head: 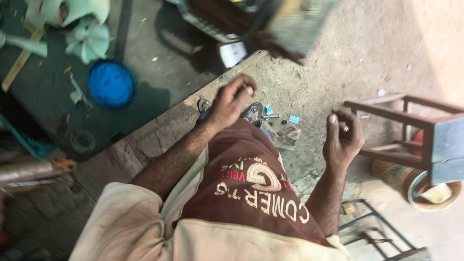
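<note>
My left hand (231, 102) hovers over the concrete floor with its fingers curled loosely; nothing shows in it. My right hand (343, 137) is raised palm-in beside a wooden stool (415, 130), fingers bent, with a ring on one finger; whether it pinches something small is unclear. Between the hands, on the floor, lie small parts: a bolt (270, 116), dark nuts and a light blue scrap (294, 119). My sandalled feet (253, 112) show just below the left hand. A maroon printed cloth (251, 188) covers my lap.
A blue round lid (111, 83) and pale green fan blades (89, 41) lie on a dark sheet at upper left. A blurred machine (270, 24) stands at the top. A metal frame (377, 232) and a round tin (425, 186) sit at lower right.
</note>
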